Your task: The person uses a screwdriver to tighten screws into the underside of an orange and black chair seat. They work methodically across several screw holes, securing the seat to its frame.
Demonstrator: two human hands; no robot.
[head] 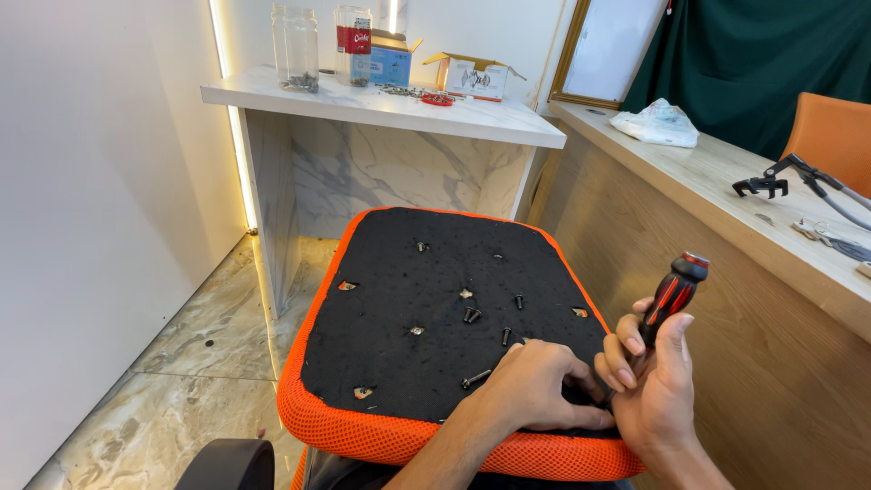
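My right hand [655, 377] is closed around a screwdriver [670, 301] with a black and red handle, fingers curled about the lower part of the grip while the top of the handle sticks up toward one o'clock. The shaft and tip are hidden behind my fingers, so I cannot tell what the tip meets.

My left hand [537, 386] lies palm down on the black underside of an upturned seat cushion [399, 308] with an orange mesh edge. Its fingers are loosely bent and spread, pressing on the fabric at the cushion's four o'clock corner, fingertips just beside my right hand. It grips nothing that I can see.

A loose bolt [475, 377] lies on the fabric at nine o'clock from my left hand, almost touching it. More bolts [472, 315] stand near the cushion's centre (some upright, some tilted).

Beyond the cushion at twelve o'clock, a marble surface [381, 104] carries two clear jars [296, 45] and small cardboard boxes [472, 74].
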